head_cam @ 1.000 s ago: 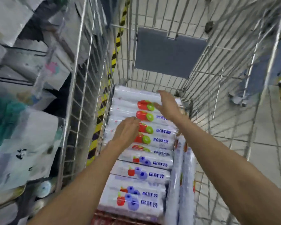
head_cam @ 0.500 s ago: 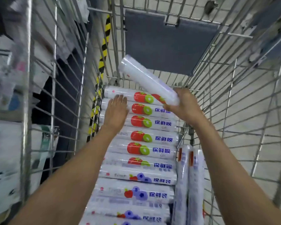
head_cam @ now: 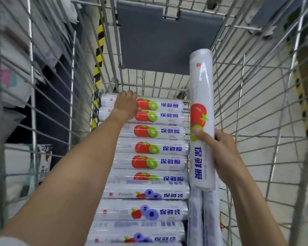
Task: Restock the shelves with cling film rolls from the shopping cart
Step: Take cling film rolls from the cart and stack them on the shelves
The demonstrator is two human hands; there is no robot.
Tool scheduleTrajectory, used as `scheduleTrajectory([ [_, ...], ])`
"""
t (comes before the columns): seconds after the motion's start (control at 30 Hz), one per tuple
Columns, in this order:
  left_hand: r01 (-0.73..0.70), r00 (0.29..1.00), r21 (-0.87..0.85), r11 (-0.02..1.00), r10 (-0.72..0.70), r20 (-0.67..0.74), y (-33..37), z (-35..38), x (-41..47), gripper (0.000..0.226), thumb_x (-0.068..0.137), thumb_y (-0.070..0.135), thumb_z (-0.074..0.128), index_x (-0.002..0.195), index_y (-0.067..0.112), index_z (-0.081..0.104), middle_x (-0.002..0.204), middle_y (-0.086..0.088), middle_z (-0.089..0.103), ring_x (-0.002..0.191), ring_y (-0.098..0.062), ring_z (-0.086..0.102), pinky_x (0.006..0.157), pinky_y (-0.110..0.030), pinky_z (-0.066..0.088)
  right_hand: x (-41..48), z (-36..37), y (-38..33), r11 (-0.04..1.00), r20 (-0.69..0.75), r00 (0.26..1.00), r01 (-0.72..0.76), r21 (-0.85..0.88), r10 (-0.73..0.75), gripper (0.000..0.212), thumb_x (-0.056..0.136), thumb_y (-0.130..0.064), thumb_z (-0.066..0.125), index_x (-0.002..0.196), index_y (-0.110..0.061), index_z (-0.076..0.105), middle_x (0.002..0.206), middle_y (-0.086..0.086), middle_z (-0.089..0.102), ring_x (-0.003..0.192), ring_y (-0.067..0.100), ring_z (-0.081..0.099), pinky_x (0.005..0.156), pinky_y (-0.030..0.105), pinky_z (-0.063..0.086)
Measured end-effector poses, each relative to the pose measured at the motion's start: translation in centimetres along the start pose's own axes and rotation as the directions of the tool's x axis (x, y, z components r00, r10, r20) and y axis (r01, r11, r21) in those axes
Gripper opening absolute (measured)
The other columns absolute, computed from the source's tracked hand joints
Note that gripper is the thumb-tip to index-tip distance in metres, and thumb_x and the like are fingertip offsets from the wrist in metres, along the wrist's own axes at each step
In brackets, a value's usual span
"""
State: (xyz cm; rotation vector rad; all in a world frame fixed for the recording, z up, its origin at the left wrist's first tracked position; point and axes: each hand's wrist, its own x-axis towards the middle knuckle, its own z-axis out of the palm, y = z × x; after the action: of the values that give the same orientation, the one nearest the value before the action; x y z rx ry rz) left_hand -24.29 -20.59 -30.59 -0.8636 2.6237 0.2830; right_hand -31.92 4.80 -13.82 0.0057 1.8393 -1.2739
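**Now: one roll up in your right hand, your left on the far end of the stack**

Your right hand (head_cam: 219, 151) is clamped round a cling film roll (head_cam: 201, 96), thumb across its front just below the tomato-and-kiwi print, fingers wrapped behind. The roll stands nearly upright, clear of the others, along the right side of the shopping cart (head_cam: 43, 96), with its top end level with the grey flap (head_cam: 167, 41) on the far wall.

Your left hand (head_cam: 125, 107) lies palm down on the two farthest rolls of the stack (head_cam: 153, 148). The fingertips reach the far edge of the last roll (head_cam: 167, 104). They seem to bend over it, but from this angle I cannot tell whether they grip it or only rest there.

The stack lies crosswise on the cart floor, roll touching roll. The tomato-printed ones are at the far end and the blueberry-printed rolls (head_cam: 146, 212) are nearer to you. More rolls (head_cam: 210, 219) lie lengthwise just beside the stack on the right, below the held one.

Through the left wall you see blurred shelf goods (head_cam: 16, 86) and a yellow-and-black floor stripe (head_cam: 99, 55).
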Motion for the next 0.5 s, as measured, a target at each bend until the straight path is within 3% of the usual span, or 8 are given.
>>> scheduleTrajectory([
  [0.13, -0.006, 1.0, 0.02, 1.0, 0.006, 0.031, 0.0, -0.7, 0.3, 0.064, 0.09, 0.043, 0.058, 0.137, 0.006, 0.038, 0.142, -0.019, 0.036, 0.132, -0.036, 0.031, 0.108, -0.043, 0.026, -1.1, 0.1, 1.1, 0.994, 0.001, 0.999, -0.041, 0.099, 0.041, 0.016, 0.082, -0.016, 0.066, 0.092, -0.004, 0.065, 0.08, 0.01, 0.074, 0.067, 0.021, 0.07, 0.055, 0.03, 0.055],
  [0.33, -0.031, 0.999, -0.135, 0.99, 0.026, -0.039, 0.5, -0.3, 0.5, 0.06, 0.087, 0.038, 0.064, 0.13, 0.003, 0.041, 0.133, -0.019, 0.045, 0.122, -0.036, 0.04, 0.099, -0.042, 0.035, -1.9, 0.1, 2.3, 0.985, 0.011, 0.997, -0.072, 0.157, 0.072, 0.016, 0.083, -0.016, 0.064, 0.093, -0.003, 0.065, 0.079, 0.01, 0.073, 0.065, 0.021, 0.07, 0.055, 0.03, 0.055],
  [0.43, -0.049, 0.999, -0.052, 0.997, 0.048, -0.022, 0.3, -0.5, 0.8, 0.067, 0.085, 0.048, 0.062, 0.135, 0.009, 0.041, 0.137, -0.017, 0.042, 0.127, -0.036, 0.036, 0.104, -0.044, 0.031, -1.7, 0.2, 2.7, 0.985, 0.009, 0.997, -0.074, 0.156, 0.074, 0.019, 0.083, -0.016, 0.065, 0.096, -0.002, 0.064, 0.082, 0.013, 0.073, 0.067, 0.023, 0.07, 0.057, 0.031, 0.055],
  [0.5, -0.027, 1.0, -0.12, 0.992, 0.026, -0.01, 0.5, -0.1, 0.8, 0.062, 0.086, 0.046, 0.061, 0.134, 0.011, 0.043, 0.137, -0.016, 0.041, 0.13, -0.035, 0.032, 0.107, -0.044, 0.026, -1.7, 0.2, 2.9, 0.985, 0.009, 0.997, -0.082, 0.149, 0.081, 0.018, 0.083, -0.016, 0.065, 0.095, -0.003, 0.065, 0.082, 0.012, 0.074, 0.067, 0.023, 0.07, 0.057, 0.031, 0.054],
])
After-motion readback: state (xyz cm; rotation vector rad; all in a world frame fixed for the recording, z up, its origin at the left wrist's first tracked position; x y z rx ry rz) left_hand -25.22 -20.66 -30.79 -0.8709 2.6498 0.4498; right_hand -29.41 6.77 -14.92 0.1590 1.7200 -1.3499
